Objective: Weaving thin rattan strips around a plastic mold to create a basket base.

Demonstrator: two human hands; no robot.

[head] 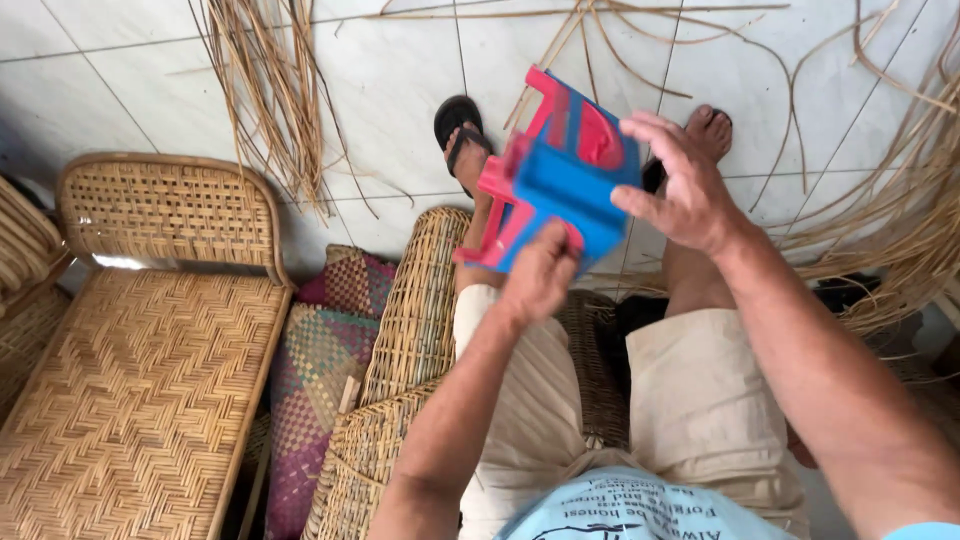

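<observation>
- My left grip (540, 275) is clenched around the lower edge of a small blue and red plastic chair (560, 175), fingers curled shut on it from below.
- My right grip (680, 190) clasps the same plastic chair from the far side, thumb on the blue panel and fingers spread over its top edge.
- The plastic chair hangs in the air between my two grips, tilted, above my knees and clear of the floor.
- Just beyond my left grip, my foot in a black sandal (458, 130) rests on the white tiled floor (390, 90); my other foot, bare (710, 128), shows past my right grip.
- Below my left grip, a curved woven rattan piece (415, 310) leans against my leg.
- Well off to the left of my left grip stands a woven rattan bench (150, 360), with a patterned cushion (325, 350) between it and the rattan piece.
- Loose rattan strips (270, 90) lie on the floor beyond and left of my grips, and more (900, 210) pile up to the right of my right grip.
</observation>
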